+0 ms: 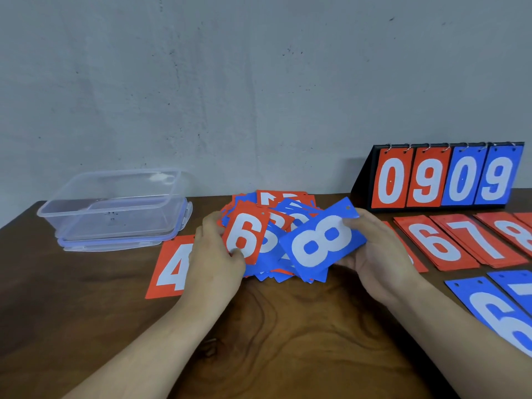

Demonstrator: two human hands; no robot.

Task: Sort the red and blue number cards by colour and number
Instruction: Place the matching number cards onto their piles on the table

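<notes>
The mixed pile (pixel 290 207) of red and blue cards lies on the bench (pixel 288 326). Over its front, the left hand (pixel 214 249) pinches a red 6 card (pixel 244 237), and the right hand (pixel 377 254) grasps a tilted blue 8 card (pixel 322 243). These hands and cards hide much of the pile. Left of the pile lies a red 4 card (pixel 169 269), partly covered by the left wrist, and further left stands a clear plastic box (pixel 115 203). Right of the pile lie the red 6 stack (pixel 437 243), the red 7 stack (pixel 478 237) and the red 8 stack (pixel 515 231), with a blue 6 stack (pixel 501 312) nearer the person. Behind and to the right of the pile stands a scoreboard (pixel 443 177) showing 0909.
</notes>
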